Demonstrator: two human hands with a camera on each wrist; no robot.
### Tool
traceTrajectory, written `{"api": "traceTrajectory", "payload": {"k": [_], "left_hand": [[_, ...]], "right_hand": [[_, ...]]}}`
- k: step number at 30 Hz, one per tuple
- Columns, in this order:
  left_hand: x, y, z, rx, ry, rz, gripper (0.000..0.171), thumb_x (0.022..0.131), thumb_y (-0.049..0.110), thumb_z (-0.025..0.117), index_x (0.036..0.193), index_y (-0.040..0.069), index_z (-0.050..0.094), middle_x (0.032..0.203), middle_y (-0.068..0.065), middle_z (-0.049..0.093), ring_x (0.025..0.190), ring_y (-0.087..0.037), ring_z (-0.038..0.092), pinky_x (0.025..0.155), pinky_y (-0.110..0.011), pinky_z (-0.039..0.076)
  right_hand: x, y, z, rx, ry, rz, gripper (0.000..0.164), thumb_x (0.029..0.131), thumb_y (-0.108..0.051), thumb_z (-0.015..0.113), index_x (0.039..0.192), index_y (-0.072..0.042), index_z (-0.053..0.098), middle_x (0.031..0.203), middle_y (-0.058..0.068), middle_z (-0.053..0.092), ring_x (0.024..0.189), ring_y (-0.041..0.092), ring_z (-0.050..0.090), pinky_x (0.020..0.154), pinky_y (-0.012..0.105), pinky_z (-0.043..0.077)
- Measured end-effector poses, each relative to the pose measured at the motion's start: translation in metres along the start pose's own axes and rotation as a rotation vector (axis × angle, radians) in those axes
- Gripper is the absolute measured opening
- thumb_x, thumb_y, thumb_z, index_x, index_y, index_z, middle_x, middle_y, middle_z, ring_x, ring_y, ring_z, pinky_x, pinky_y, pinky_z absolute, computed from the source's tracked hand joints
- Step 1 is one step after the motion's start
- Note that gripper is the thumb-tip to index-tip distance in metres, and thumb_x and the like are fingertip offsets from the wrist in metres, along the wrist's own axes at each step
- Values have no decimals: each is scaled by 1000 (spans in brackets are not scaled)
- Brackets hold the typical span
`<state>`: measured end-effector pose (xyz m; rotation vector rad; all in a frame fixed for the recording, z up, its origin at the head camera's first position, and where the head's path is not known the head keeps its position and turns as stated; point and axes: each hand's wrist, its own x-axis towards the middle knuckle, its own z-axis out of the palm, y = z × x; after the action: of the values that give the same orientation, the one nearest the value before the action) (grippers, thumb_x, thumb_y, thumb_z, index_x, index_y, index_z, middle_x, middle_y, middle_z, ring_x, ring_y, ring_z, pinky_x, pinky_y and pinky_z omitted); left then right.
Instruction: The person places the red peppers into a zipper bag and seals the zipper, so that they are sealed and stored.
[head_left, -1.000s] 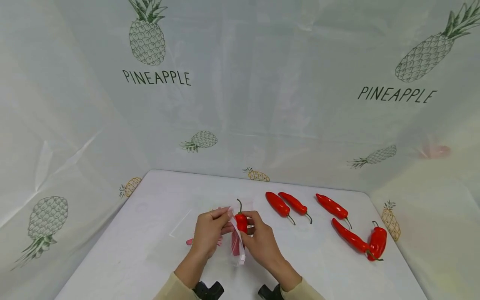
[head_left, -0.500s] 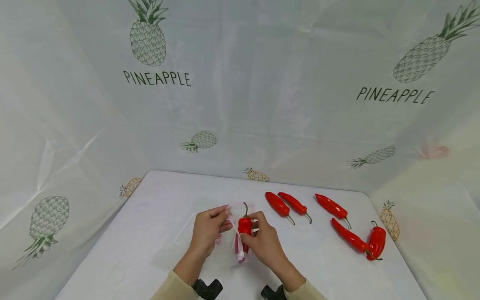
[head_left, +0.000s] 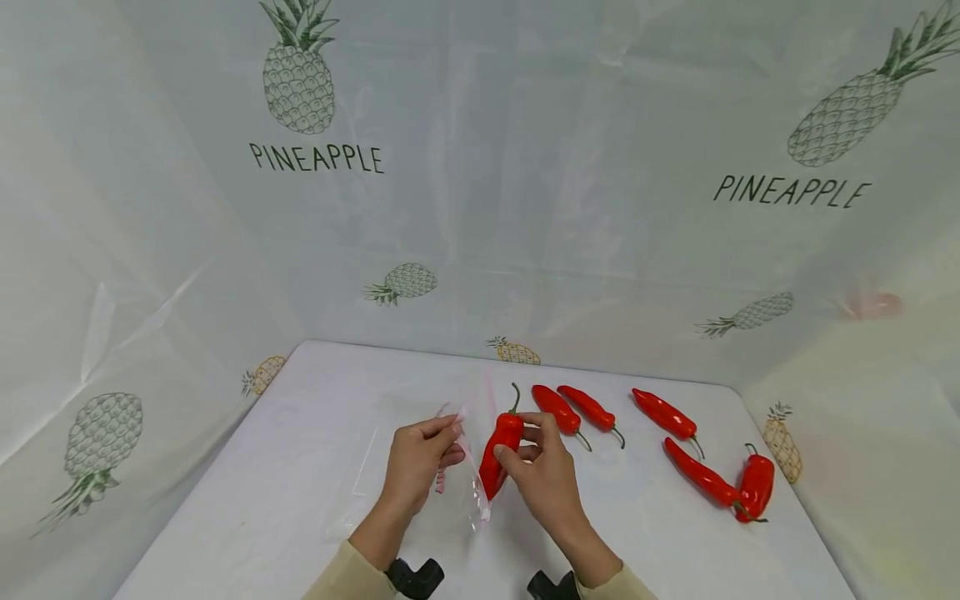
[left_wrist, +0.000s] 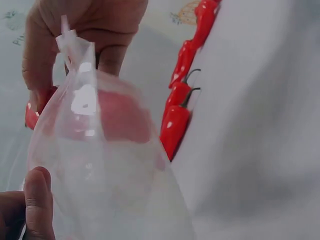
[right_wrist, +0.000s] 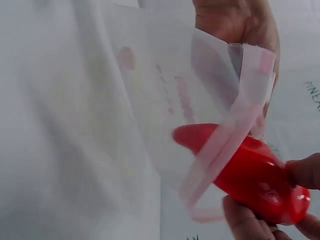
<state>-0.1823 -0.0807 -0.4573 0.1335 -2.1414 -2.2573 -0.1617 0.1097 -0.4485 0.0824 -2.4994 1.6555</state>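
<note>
Between my two hands is a clear plastic zip bag (left_wrist: 105, 190) with a pink strip along its mouth. My left hand (head_left: 414, 460) pinches the bag's edge between thumb and fingers. In my right hand (head_left: 546, 477) is a red chili pepper (head_left: 500, 454), gripped near its stem end, the green stem pointing up and away. The right wrist view shows the pepper's narrow tip (right_wrist: 192, 135) inside the bag's mouth, with the pink strip (right_wrist: 220, 155) crossing over it. The thick end stays outside. Pink printing on the bag shows by my left fingers.
Two red chili peppers (head_left: 557, 408) lie just beyond my right hand. Farther right are several more (head_left: 664, 413), two of them touching near the white table's (head_left: 240, 517) right edge. A pineapple-print curtain (head_left: 525, 208) surrounds the table's back and sides.
My right hand has moved right with the chili pepper, which now tilts and shows more of its length uncovered by the bag. My left hand has stayed nearly in place, holding the bag's edge.
</note>
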Motion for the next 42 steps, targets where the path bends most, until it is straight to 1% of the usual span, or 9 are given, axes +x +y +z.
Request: {"api": "traceTrajectory", "payload": {"k": [7, 15, 18, 22, 24, 28, 31, 37, 42], "left_hand": [[-1, -2, 3, 37, -14, -2, 34, 103, 20, 71, 129, -1, 73, 101, -19, 74, 79, -23, 77, 73, -23, 65], [-3, -6, 5, 68, -59, 9, 33, 103, 18, 71, 130, -2, 73, 105, -25, 73, 77, -18, 75, 77, -25, 66], [-3, -8, 5, 55, -77, 11, 33, 103, 16, 70, 129, -3, 73, 108, -25, 73, 77, -18, 75, 77, -26, 66], [-2, -9, 5, 52, -69, 3, 32, 102, 18, 72, 129, 0, 74, 107, -22, 74, 77, -18, 76, 75, -25, 66], [-2, -8, 5, 51, -47, -2, 33, 102, 20, 73, 128, 1, 75, 104, -19, 75, 78, -22, 77, 68, -21, 64], [-1, -6, 4, 53, -15, -17, 35, 102, 25, 73, 129, 3, 75, 99, -16, 75, 80, -24, 79, 49, -12, 49], [-3, -5, 4, 65, -26, -22, 37, 102, 27, 72, 130, 3, 74, 102, -18, 75, 80, -21, 79, 44, -12, 42], [-5, -5, 5, 72, -92, -12, 35, 102, 23, 72, 131, 2, 74, 109, -20, 75, 79, -19, 78, 58, -16, 58], [-7, -4, 6, 97, -159, 3, 34, 102, 22, 73, 129, 1, 74, 108, -15, 76, 77, -18, 77, 72, -24, 65]], "right_hand": [[2, 1, 2, -24, -102, 78, 57, 88, -22, 85, 134, -7, 55, 117, 19, 71, 83, 18, 70, 65, 31, 67], [6, 5, 2, 9, -272, 161, 58, 87, -23, 87, 127, 0, 51, 104, 16, 68, 75, 19, 72, 60, 36, 67], [8, 8, 6, -7, -244, 155, 58, 88, -22, 86, 128, 0, 51, 103, 16, 69, 73, 17, 72, 60, 36, 67], [7, 10, 10, -15, -113, 155, 59, 89, -24, 85, 131, -1, 51, 106, 17, 70, 76, 17, 71, 63, 34, 67], [6, 9, 10, -9, -71, 164, 60, 88, -26, 86, 130, -2, 50, 107, 17, 70, 77, 17, 72, 64, 33, 67], [3, 6, 9, 3, -127, 159, 59, 88, -24, 85, 128, 0, 50, 107, 17, 70, 79, 18, 71, 63, 34, 67], [3, 5, 9, 10, -198, 150, 56, 89, -21, 84, 127, 1, 50, 103, 16, 68, 76, 18, 71, 61, 35, 67], [6, 8, 10, 32, -249, 159, 52, 90, -17, 81, 127, 3, 51, 94, 13, 66, 69, 19, 72, 60, 37, 67], [13, 13, 13, 43, -203, 147, 61, 92, -20, 81, 142, -1, 52, 103, 16, 69, 72, 19, 74, 61, 37, 67]]}}
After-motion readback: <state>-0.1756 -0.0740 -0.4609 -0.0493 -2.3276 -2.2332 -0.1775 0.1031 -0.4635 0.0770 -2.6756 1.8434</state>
